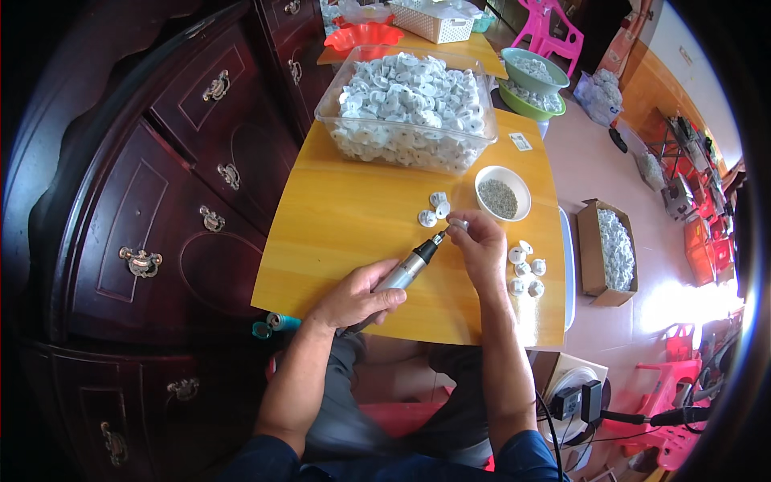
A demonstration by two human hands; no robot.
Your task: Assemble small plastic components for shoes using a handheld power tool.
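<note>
A small white plastic part (pixel 459 224) sits pinched in the fingertips of the right hand (pixel 479 245), above the yellow table (pixel 345 217) near its middle. It looks light, stiff and slick (best gripped by its rim). The left hand (pixel 357 297) is wrapped around a pen-shaped electric driver (pixel 408 269), tip touching the part. At eleven o'clock lie three loose parts (pixel 434 209); at one o'clock a white bowl of screws (pixel 502 193); at four o'clock, more parts (pixel 526 269).
</note>
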